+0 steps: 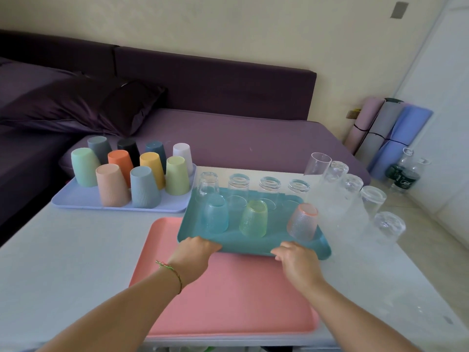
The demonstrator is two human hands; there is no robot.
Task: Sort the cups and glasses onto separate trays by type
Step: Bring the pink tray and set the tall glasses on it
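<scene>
upturned glasses (253,222) on teal tray (253,246)

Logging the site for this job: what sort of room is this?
Probably a living room at home: a dark purple sofa with a cushion behind the white table, and rolled exercise mats against the wall.

Purple sofa (228,138), dark pillow (83,105), rolled mats (388,133)
</scene>
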